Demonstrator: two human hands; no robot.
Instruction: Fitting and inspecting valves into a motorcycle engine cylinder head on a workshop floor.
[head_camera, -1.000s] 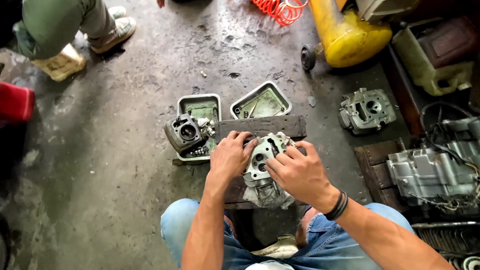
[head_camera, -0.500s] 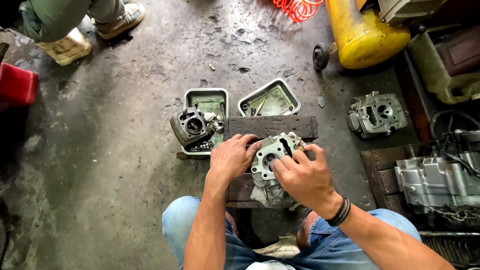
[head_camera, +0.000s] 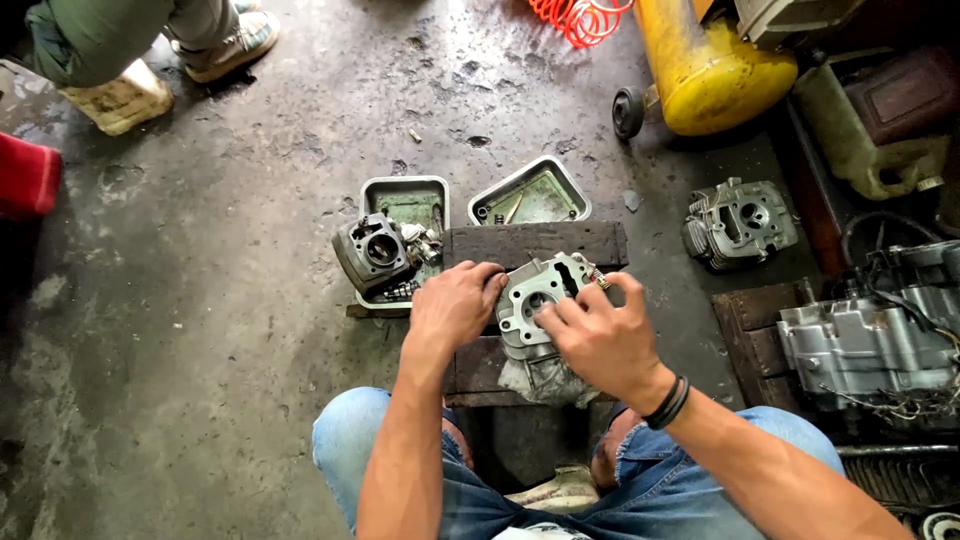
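Note:
A grey metal cylinder head (head_camera: 535, 292) rests on a dark wooden block (head_camera: 535, 243) just in front of my knees. My left hand (head_camera: 455, 308) grips its left side, fingers curled at the edge. From the right, my right hand (head_camera: 600, 335) closes over it, fingertips on the head's flat face. A crumpled rag (head_camera: 540, 378) lies under the head.
Two metal trays (head_camera: 400, 195) (head_camera: 530, 192) with small parts stand beyond the block; a dark engine cylinder (head_camera: 372, 250) lies on the left one. Another cylinder head (head_camera: 740, 220), an engine case (head_camera: 865, 345) and a yellow tank (head_camera: 705, 65) are at right. Another person's feet (head_camera: 130, 95) are at top left.
Both hands stay on the cylinder head and shift slightly on it; my right fingers have moved over its face. The view has drifted a little.

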